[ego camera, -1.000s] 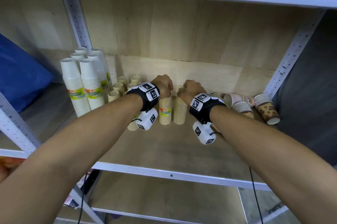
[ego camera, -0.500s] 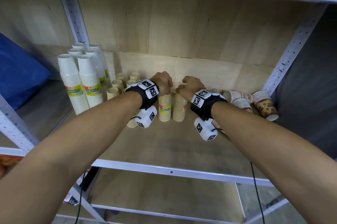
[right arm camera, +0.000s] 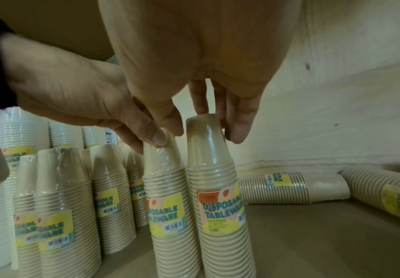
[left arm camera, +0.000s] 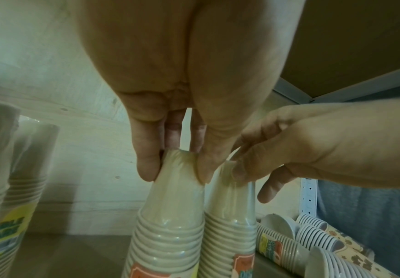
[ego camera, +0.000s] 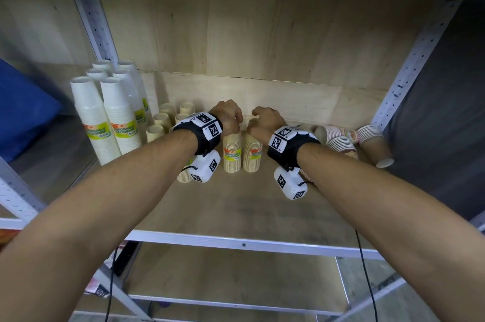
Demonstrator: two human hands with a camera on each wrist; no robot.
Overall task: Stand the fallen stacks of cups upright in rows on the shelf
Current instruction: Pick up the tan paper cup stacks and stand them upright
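Observation:
Two wrapped beige cup stacks stand upright side by side mid-shelf. My left hand [ego camera: 235, 125] pinches the top of the left stack [ego camera: 232, 156] between thumb and fingers, as the left wrist view shows: hand [left arm camera: 175, 169], stack [left arm camera: 168, 222]. My right hand [ego camera: 256, 122] holds the top of the right stack [ego camera: 252, 156] with its fingers curled round it, seen in the right wrist view as hand [right arm camera: 206, 129] and stack [right arm camera: 218, 197]. To the right, fallen beige stacks [right arm camera: 289, 188] and patterned brown stacks [ego camera: 341, 143] lie on their sides.
Tall white cup stacks [ego camera: 105, 117] stand at the far left, with several short beige stacks [ego camera: 162, 122] upright beside them. A blue object [ego camera: 21, 111] lies beyond the left post. The metal front edge [ego camera: 244, 243] bounds bare shelf board in front of my hands.
Both hands stay on the tops of the two stacks. The right stack has turned, so its label now faces front. My right fingers have spread a little.

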